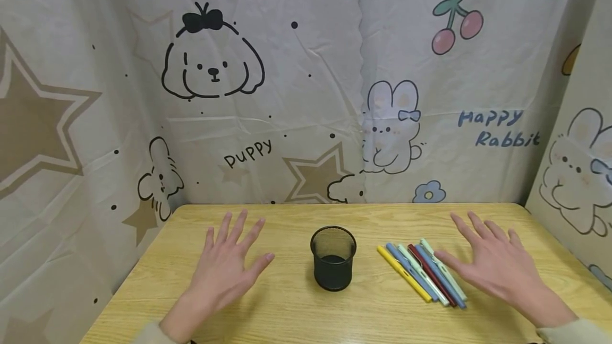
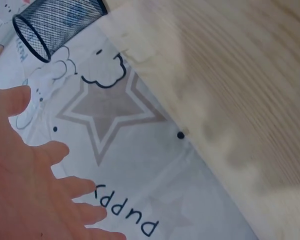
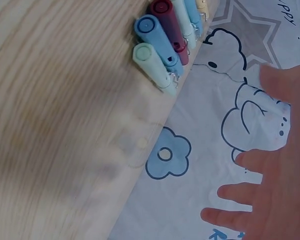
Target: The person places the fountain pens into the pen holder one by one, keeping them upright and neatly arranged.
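A black mesh pen cup point(image 1: 333, 275) stands upright near the middle of the wooden table, between the two hands. To its right several capped pens lie side by side in a slanted row, among them a yellow pen point(image 1: 404, 274), a dark red pen point(image 1: 432, 275) and a pale green pen point(image 3: 152, 65). My left hand point(image 1: 224, 264), fingers spread, hovers left of the cup and holds nothing. Over the right end of the row, my right hand point(image 1: 497, 261) is likewise spread and bare; its thumb overlaps the pale green pen in the head view. The left wrist view shows the mesh cup point(image 2: 60, 27) at its top left.
The light wooden table point(image 1: 287, 317) ends at a printed cloth backdrop point(image 1: 306, 94) with puppy, rabbit and star drawings. More cloth rises along the left side point(image 1: 57, 216) and the right side point(image 1: 569, 185).
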Demonstrator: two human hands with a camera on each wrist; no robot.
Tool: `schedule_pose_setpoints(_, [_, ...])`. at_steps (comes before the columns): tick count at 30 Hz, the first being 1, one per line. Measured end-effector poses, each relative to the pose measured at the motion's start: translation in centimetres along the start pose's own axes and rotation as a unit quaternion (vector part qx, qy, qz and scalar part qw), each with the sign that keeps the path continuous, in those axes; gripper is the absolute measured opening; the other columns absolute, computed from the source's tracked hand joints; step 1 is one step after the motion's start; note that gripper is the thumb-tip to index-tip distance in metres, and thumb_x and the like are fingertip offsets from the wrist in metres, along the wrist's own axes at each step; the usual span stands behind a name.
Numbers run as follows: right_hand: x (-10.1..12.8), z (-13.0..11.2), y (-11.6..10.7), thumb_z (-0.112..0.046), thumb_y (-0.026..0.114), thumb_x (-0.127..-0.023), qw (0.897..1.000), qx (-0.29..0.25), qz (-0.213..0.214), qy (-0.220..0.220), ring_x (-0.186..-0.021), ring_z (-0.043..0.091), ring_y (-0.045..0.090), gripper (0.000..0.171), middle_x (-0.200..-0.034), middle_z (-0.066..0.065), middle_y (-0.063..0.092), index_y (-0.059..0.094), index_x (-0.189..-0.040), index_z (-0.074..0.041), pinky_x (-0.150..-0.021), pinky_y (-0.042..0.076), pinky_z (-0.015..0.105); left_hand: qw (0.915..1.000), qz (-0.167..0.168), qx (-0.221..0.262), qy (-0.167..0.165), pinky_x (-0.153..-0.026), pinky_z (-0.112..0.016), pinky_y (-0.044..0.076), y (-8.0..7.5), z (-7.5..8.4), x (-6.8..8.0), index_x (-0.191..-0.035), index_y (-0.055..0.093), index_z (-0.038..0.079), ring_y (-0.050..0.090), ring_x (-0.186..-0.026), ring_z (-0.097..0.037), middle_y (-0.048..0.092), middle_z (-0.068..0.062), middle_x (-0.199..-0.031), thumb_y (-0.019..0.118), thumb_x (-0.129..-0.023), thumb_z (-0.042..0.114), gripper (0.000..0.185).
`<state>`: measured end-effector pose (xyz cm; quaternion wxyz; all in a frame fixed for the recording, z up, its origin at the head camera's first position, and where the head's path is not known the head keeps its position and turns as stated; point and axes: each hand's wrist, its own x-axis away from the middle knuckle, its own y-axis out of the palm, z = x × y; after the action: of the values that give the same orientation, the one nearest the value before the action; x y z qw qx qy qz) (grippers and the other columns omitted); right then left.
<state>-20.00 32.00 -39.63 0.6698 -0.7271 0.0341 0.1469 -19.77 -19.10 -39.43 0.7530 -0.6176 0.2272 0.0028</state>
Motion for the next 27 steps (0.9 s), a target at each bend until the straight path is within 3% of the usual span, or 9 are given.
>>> schedule_pose_setpoints(6, [0.1, 0.6, -0.3, -0.071, 0.062, -0.094, 1.000, 0.018, -0.007, -0.007, -0.126, 0.062, 0.048, 0.092, -0.154, 0.036, 0.043, 0.048, -0.157, -0.005, -0.088, 0.044, 0.079, 0.9992, 0.005, 0.039, 0.002, -0.120, -0.071, 0.018, 0.5, 1.2, -0.2, -0.165, 0.038, 0.024, 0.018, -0.157, -0.043, 0.029, -0.015, -0.170, 0.056, -0.097, 0.072, 0.085])
schedule_pose_setpoints(14, [-0.1, 1.3, -0.5, -0.050, 0.084, -0.085, 1.000, -0.011, -0.007, -0.024, -0.109, 0.054, 0.062, 0.064, -0.127, 0.027, 0.068, 0.074, -0.129, -0.005, -0.073, 0.051, 0.068, 0.9938, -0.007, 0.111, 0.002, -0.123, -0.064, 0.020, 1.0, 3.3, -0.8, -0.169, 0.027, 0.022, 0.021, -0.157, -0.039, 0.031, -0.014, -0.169, 0.063, -0.092, 0.074, 0.100])
schedule_pose_setpoints(18, [-0.4, 1.6, -0.4, -0.040, 0.089, -0.083, 0.997, -0.063, -0.021, -0.026, -0.107, 0.053, 0.065, 0.055, -0.119, 0.025, 0.072, 0.077, -0.120, -0.002, -0.078, 0.053, 0.068, 0.9898, -0.012, 0.142, 0.003, -0.123, -0.060, 0.021, 1.0, 4.3, -1.1, -0.169, 0.023, 0.024, 0.021, -0.157, -0.034, 0.028, -0.008, -0.171, 0.061, -0.089, 0.080, 0.105])
schedule_pose_setpoints(22, [-0.7, 1.9, -0.2, -0.031, 0.092, -0.080, 0.992, -0.120, -0.042, -0.027, -0.102, 0.049, 0.068, 0.051, -0.109, 0.021, 0.075, 0.077, -0.116, 0.001, -0.084, 0.054, 0.067, 0.9809, -0.020, 0.193, -0.007, -0.120, -0.062, 0.027, 1.2, 5.1, -1.3, -0.169, 0.024, 0.028, 0.026, -0.156, -0.032, 0.030, -0.001, -0.170, 0.068, -0.086, 0.077, 0.106])
schedule_pose_setpoints(27, [-1.2, 2.0, 0.0, -0.027, 0.093, -0.078, 0.988, -0.141, -0.059, -0.032, -0.095, 0.042, 0.070, 0.047, -0.102, 0.013, 0.076, 0.077, -0.114, 0.000, -0.079, 0.056, 0.062, 0.9600, -0.045, 0.274, -0.032, -0.119, -0.063, 0.031, 1.5, 5.8, -1.8, -0.169, 0.025, 0.030, 0.034, -0.152, -0.034, 0.034, -0.002, -0.168, 0.078, -0.082, 0.070, 0.110])
